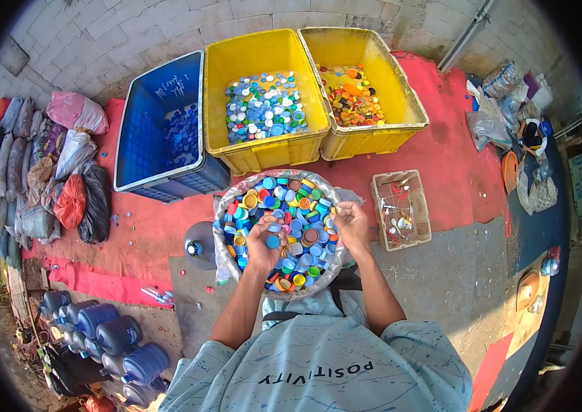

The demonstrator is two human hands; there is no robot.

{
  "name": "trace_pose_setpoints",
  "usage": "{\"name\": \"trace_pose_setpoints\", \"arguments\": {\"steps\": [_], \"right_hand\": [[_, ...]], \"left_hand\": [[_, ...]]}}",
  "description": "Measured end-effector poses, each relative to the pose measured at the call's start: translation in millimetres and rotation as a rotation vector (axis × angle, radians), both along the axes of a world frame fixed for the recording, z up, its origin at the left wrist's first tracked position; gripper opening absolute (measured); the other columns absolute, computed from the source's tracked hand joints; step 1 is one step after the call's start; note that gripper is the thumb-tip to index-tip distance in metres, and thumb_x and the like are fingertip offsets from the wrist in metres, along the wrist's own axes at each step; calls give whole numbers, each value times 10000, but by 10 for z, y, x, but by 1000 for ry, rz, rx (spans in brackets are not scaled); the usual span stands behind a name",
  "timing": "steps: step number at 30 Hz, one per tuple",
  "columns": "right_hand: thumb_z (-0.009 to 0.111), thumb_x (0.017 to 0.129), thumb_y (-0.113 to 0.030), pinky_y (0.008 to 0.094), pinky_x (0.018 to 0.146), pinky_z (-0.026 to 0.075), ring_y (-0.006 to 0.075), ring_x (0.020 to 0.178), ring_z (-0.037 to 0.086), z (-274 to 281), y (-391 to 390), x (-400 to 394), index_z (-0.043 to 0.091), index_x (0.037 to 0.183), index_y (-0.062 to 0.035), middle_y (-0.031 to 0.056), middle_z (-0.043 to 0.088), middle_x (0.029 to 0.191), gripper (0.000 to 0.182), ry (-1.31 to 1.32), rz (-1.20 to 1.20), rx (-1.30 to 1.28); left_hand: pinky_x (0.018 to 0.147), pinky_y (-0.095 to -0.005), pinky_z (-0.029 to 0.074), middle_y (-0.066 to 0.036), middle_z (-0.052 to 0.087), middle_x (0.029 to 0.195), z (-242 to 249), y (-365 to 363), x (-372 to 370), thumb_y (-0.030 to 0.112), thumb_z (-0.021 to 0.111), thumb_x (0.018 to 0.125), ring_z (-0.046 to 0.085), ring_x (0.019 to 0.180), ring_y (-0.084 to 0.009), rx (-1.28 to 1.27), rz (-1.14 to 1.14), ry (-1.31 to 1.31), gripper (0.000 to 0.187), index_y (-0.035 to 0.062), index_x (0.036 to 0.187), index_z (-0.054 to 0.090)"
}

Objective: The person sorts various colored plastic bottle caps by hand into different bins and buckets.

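A round container lined with a pale sack (pixel 220 237) stands right in front of me, filled with bottle caps (pixel 308 213) in blue, green, yellow, orange and white. Over its left half is my left hand (pixel 263 246), its fingers curled around a few blue bottle caps (pixel 273 242). My right hand (pixel 352 225) hovers at the container's right edge, thumb and fingers pinched together. What lies between those fingertips, if anything, is too small to make out.
Beyond the container stand a blue crate (pixel 160 180) with blue caps, a yellow crate (pixel 267 147) with mixed caps and another yellow crate (pixel 366 141) with orange and yellow caps. A small basket (pixel 411 242) is at right, water jugs (pixel 145 364) at lower left, filled bags (pixel 71 196) at left.
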State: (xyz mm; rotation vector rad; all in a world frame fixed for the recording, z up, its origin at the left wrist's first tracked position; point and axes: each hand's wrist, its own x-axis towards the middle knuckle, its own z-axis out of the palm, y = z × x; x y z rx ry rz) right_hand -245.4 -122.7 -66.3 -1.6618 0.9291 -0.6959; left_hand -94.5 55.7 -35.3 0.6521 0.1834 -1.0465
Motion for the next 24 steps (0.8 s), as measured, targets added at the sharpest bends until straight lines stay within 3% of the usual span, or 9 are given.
{"name": "trace_pose_setpoints", "arguments": {"steps": [1,4,5,7,14,21,24], "right_hand": [[729,771,-99,328,626,524,180,730,662,402,24,68,643,1037,-62,36,677,837,282,131,-11,53],[715,775,-98,389,749,531,272,828,685,353,-111,175,635,1052,-68,68,705,917,290,256,56,-345],[709,776,-102,417,771,529,339,876,674,345,-148,206,625,1059,-63,104,704,982,297,273,101,-388],[703,785,-105,426,772,531,347,885,671,298,-190,254,620,1062,-68,111,703,985,292,292,160,-406],[655,809,-95,471,757,531,383,867,663,408,-147,332,607,1082,-69,164,684,998,278,502,294,-550],[635,808,-82,476,764,530,388,867,660,433,-147,340,600,1127,-70,182,677,1007,322,559,334,-594],[651,797,-77,476,776,523,385,888,657,389,-140,310,597,1141,-71,179,677,1011,349,429,283,-619]], "left_hand": [[557,-304,454,-78,574,936,21,85,-32,229,566,810,547,714,-179,-9,32,58,186,84,925,580],[567,-298,478,-75,582,901,25,290,-110,245,579,867,552,707,-181,0,87,162,160,86,858,559],[569,-295,479,-71,582,882,35,350,-143,246,581,884,552,706,-178,29,102,179,167,88,840,551],[583,-282,486,-53,578,804,26,459,-199,240,589,932,551,702,-165,80,100,181,221,99,776,519],[549,-288,449,-36,573,730,-45,705,-329,237,617,935,549,673,-139,230,104,81,310,119,675,496],[490,-266,425,0,531,688,47,687,-415,215,648,917,518,631,-96,315,102,-61,209,106,783,530],[490,-260,417,5,546,719,-12,683,-430,126,698,873,497,587,-79,394,69,-222,166,115,809,546]]}}
